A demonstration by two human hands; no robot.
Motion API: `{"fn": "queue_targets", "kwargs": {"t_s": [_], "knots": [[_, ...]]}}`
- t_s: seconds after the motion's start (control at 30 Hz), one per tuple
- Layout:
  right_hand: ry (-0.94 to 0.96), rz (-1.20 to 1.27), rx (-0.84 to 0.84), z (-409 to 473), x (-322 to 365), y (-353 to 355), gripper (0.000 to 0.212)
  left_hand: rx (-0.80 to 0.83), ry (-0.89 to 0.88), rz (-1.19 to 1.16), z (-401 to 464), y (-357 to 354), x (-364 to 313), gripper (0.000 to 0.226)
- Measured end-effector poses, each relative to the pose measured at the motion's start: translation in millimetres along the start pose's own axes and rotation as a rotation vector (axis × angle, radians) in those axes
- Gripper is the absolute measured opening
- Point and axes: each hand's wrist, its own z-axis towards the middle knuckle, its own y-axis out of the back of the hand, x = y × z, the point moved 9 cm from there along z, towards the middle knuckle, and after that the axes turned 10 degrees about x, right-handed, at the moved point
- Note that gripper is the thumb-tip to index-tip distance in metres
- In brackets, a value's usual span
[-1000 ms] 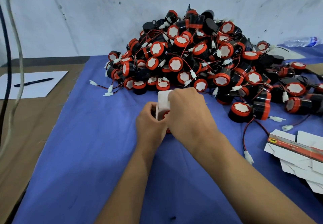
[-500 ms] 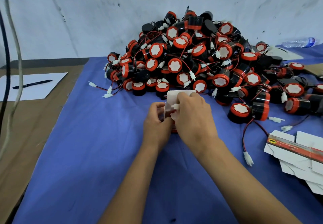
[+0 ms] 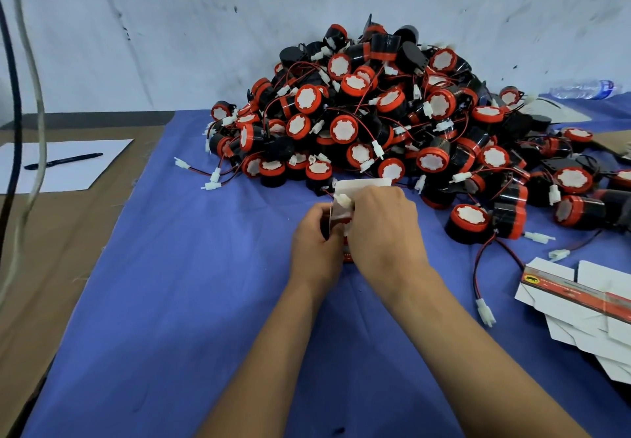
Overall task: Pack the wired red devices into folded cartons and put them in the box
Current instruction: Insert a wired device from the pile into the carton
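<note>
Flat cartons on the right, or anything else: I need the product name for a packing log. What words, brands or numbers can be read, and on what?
No text is legible.
Flat cartons: a yellow badge with a dark animal figure and a printed line along the red strip, too blurred to read.
Water bottle: label unreadable.
Sheet of paper: looks blank.

We find the pile of devices (image 3: 392,120) at the back of the cloth (image 3: 191,301), against the wall (image 3: 205,28). Our hands (left (image 3: 316,246), right (image 3: 386,232)) meet in front of it, around a carton (image 3: 362,185). Flat cartons (image 3: 580,308) lie right; paper (image 3: 68,164) with a pen (image 3: 63,160) on it lies left.
</note>
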Motion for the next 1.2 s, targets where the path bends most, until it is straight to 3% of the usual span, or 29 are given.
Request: {"fn": "queue_targets", "kwargs": {"t_s": [0.43,0.73,0.8,0.93,1.2], "knots": [[-0.157,0.065,-0.069,4,0,-16,0.017,0.015,0.036,-0.001,-2,5,-2,0.024],[-0.015,0.049,0.271,15,-2,-47,0.018,0.017,0.034,0.019,-4,3,-2,0.006],[-0.042,0.144,0.288,19,-6,-49,0.034,0.007,0.048,-0.051,-5,2,-2,0.013],[-0.113,0.211,0.138,24,-14,-43,0.066,-0.004,0.023,0.164,-4,2,-8,0.006],[0.064,0.474,-0.045,10,-16,-33,0.024,-0.01,-0.004,0.072,-7,3,-8,0.014]]}}
